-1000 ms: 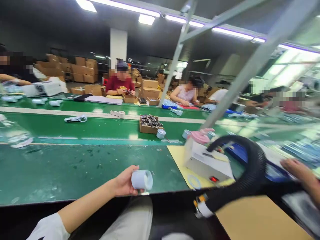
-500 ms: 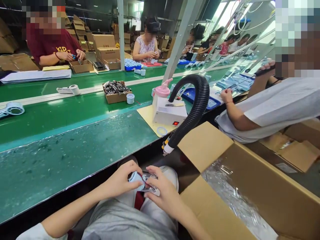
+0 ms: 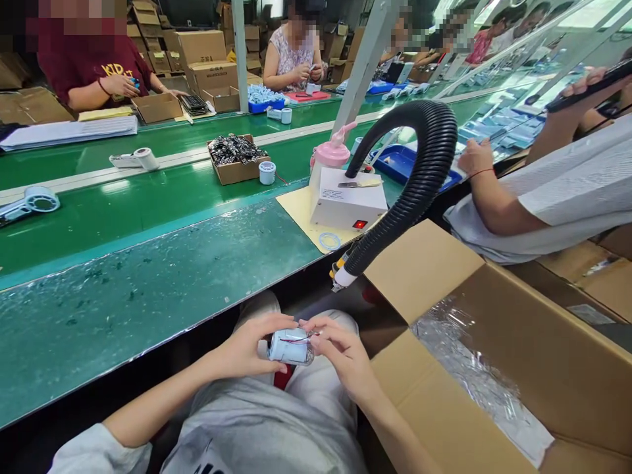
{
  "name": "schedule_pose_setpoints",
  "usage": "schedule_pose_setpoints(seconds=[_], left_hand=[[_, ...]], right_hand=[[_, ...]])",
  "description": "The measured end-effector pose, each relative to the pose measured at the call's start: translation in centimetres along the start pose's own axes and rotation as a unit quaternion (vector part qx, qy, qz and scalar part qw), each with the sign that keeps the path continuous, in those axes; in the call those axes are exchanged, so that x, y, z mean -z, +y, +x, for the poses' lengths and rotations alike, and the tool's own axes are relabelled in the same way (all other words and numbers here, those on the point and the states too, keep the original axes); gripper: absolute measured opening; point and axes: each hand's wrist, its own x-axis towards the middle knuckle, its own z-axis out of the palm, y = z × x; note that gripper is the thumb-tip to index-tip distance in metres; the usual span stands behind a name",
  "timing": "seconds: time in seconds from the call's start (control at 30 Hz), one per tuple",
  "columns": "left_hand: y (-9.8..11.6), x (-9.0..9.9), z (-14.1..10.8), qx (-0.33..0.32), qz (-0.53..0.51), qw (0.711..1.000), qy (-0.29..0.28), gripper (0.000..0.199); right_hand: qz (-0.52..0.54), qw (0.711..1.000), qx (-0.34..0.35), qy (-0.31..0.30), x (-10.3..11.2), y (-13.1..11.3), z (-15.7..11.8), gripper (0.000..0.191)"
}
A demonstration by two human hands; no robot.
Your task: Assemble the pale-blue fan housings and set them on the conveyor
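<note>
Over my lap, my left hand grips a light-blue cylindrical plastic housing, thumb below and fingers above. Thin red and dark wires run along the housing's side toward its right end, where a clear plastic part shows. My right hand is closed there, its thumb and fingertips pinching the wires at that end. Just above my hands, the nozzle of a black corrugated hose hangs beyond the table edge.
The hose comes from a white box with a red switch, beside a pink-topped bottle. An open carton with clear plastic pieces stands at my right. A box of black parts sits on the green belt. Co-workers sit opposite and at right.
The housing has turned in my hands, so its side and wires now show. My right fingers have shifted from around the clear part to a pinch at the wires. The view has tilted down.
</note>
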Motion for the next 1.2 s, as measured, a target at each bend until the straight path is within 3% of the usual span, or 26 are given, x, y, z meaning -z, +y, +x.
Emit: schedule_pose_setpoints(seconds=[0.1, 0.2, 0.3, 0.4, 0.53, 0.77, 1.2], left_hand=[[0.3, -0.3, -0.1, 0.038, -0.084, 0.996, 0.013, 0.067], [0.3, -0.5, -0.4, 0.095, -0.222, 0.970, 0.030, 0.069], [0.2, -0.6, -0.6, 0.113, -0.310, 0.943, 0.029, 0.071], [0.3, -0.6, -0.7, 0.123, -0.329, 0.936, 0.017, 0.076], [0.9, -0.1, -0.8, 0.125, -0.286, 0.950, 0.013, 0.084], [2.0, 0.8, -1.4, 0.073, -0.165, 0.984, -0.005, 0.083], [2.4, 1.3, -1.9, -0.007, -0.037, 0.999, -0.019, 0.076]], right_hand=[[0.019, 1.000, 0.014, -0.014, 0.3, 0.1, 0.0, 0.035], [-0.060, 0.994, 0.069, -0.059, 0.6, -0.1, -0.4, 0.020], [-0.149, 0.974, 0.149, -0.088, 0.9, -0.1, -0.9, 0.036], [-0.167, 0.963, 0.191, -0.091, 1.0, 0.0, -1.2, 0.034], [-0.155, 0.969, 0.174, -0.086, 1.0, -0.1, -1.3, 0.030], [-0.077, 0.990, 0.076, -0.095, 0.7, -0.7, -1.5, 0.037], [0.066, 0.992, -0.024, -0.103, 0.2, -0.9, -1.6, 0.040]])
